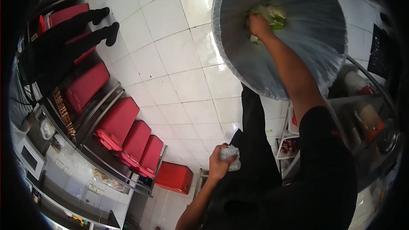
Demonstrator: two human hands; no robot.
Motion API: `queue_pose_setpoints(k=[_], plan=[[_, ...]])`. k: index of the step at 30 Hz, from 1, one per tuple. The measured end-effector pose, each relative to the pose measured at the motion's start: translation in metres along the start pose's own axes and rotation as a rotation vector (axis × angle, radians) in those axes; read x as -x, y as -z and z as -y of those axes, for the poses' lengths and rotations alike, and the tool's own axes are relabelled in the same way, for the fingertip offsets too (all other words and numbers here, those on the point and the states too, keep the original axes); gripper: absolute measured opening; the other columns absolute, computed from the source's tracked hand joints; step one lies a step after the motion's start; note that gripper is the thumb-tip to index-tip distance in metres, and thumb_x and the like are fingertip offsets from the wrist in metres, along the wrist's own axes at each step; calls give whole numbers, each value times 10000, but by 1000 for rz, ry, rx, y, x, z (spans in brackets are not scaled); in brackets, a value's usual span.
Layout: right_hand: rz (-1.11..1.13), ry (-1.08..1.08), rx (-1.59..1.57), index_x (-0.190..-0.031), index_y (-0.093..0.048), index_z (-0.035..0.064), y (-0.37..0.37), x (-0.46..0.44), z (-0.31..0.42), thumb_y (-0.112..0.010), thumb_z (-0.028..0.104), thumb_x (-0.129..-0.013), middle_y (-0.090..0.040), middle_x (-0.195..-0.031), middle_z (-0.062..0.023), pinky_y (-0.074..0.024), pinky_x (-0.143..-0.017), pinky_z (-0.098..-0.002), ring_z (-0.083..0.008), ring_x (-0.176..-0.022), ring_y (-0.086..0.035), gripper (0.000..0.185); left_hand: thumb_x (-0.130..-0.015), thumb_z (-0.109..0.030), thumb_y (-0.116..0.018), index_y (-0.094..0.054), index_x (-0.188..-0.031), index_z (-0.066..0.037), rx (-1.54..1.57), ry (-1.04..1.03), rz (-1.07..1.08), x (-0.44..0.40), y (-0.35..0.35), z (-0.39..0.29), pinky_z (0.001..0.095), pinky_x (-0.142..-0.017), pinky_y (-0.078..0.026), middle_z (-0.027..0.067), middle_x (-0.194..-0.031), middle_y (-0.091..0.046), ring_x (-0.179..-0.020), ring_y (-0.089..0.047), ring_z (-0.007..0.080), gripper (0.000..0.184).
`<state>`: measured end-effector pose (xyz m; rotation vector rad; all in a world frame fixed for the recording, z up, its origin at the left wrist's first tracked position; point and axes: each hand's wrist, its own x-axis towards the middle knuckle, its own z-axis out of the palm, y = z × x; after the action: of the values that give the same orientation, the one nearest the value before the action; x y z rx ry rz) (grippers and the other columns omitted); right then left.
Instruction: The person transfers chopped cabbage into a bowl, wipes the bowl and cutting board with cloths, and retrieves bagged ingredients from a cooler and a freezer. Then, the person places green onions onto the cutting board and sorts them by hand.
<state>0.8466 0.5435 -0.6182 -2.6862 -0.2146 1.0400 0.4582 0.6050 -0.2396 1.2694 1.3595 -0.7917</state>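
Observation:
My right hand (259,24) reaches deep into a large bin lined with a clear plastic bag (298,68). Leafy green and pale scraps (276,18) lie at the bottom, right beside its fingers. The fingers point down, and whether they grip anything is hidden. My left hand (219,162) is at the lower middle, in front of my dark clothing, with its fingers wrapped round a crumpled clear plastic bag (231,157).
Red lidded bins (119,119) line the left side under a metal counter (85,149). Another person's dark-clad legs (81,23) are at the upper left. A basket of small red onions (290,145) and a cluttered counter (358,102) are at the right.

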Motion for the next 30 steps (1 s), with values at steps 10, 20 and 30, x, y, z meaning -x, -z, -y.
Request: queue_pose_setpoints(k=[10,20,30], plan=[[-362,121,439,-1222,-592,37,-122,-62,-27,-509,198,-922,-655,-1134,-175,-524,-852,-384,-309,-1077,-625,351,-767,-77,-779,-539,-1025,-32,77,130,-17,-39,-2,14,298,-724,-517,69,-881,-642,-804,-614,142,356],[-294,-108,-212,-961,-709,48,105,30,-31,-668,194,-746,-690,-987,-179,-507,-846,-422,-356,-973,-642,262,-778,-50,-760,-517,-1042,-35,93,-67,31,-2,35,8,304,-712,-528,85,-898,-647,-801,-635,157,359],[-761,-166,-689,-876,-686,33,201,232,3,-704,192,-688,-695,-821,-127,-498,-735,-370,-279,-772,-661,247,-816,-131,-744,-503,-1148,-7,204,-351,-90,48,113,-10,321,-817,-506,124,-1022,-636,-925,-613,190,428]])
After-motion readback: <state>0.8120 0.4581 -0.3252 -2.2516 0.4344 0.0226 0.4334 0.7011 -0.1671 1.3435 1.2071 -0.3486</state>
